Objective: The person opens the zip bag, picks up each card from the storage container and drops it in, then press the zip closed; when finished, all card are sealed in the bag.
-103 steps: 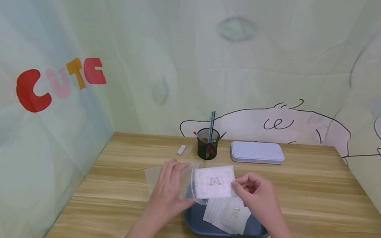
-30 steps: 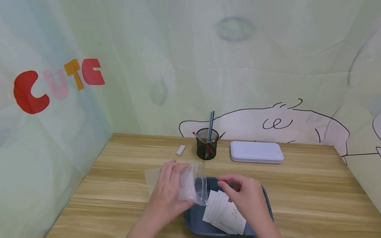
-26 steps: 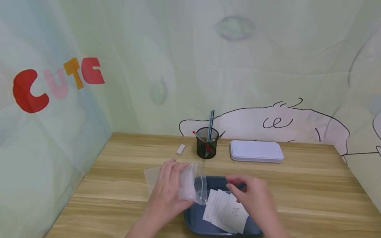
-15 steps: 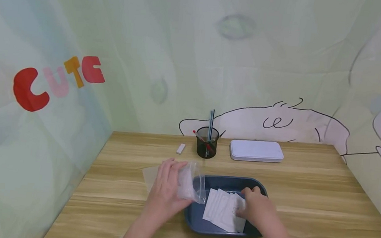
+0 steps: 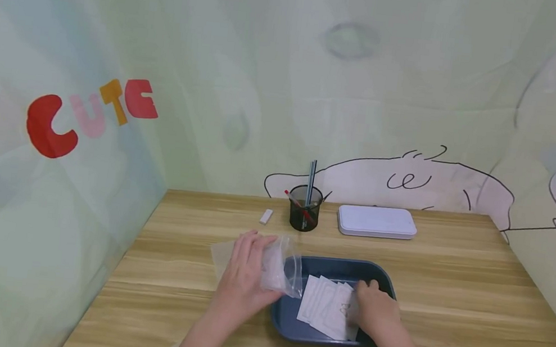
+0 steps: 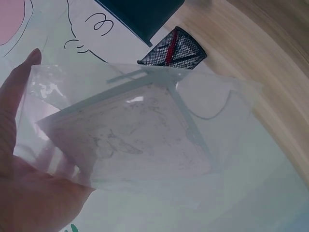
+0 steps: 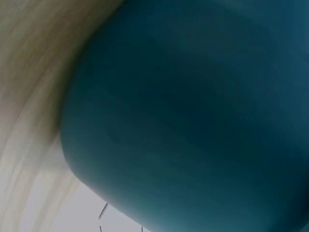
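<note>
My left hand (image 5: 247, 275) holds a clear zip bag (image 5: 294, 271), its mouth facing right over the left side of the blue tray (image 5: 287, 316). Inside it, in the left wrist view, lies a white card (image 6: 116, 140) with a faint butterfly print. Several similar white cards (image 5: 327, 309) lie fanned in the tray. My right hand (image 5: 379, 314) is down in the tray at the right edge of the top card. Its fingertips are hidden, so I cannot tell whether they pinch that card. The tray's blue wall (image 7: 169, 121) fills most of the right wrist view.
Behind the tray stand a black mesh pen cup (image 5: 304, 216) with pens and a white pencil case (image 5: 377, 222). A small white eraser (image 5: 266, 216) lies left of the cup. A translucent sheet (image 5: 220, 255) shows beside my left hand. Printed cloth (image 5: 247, 80) closes off the back and sides.
The butterfly card that my right hand held at the bag's mouth is now inside the bag. My right hand has moved away and down to the cards in the tray. My left hand stays put.
</note>
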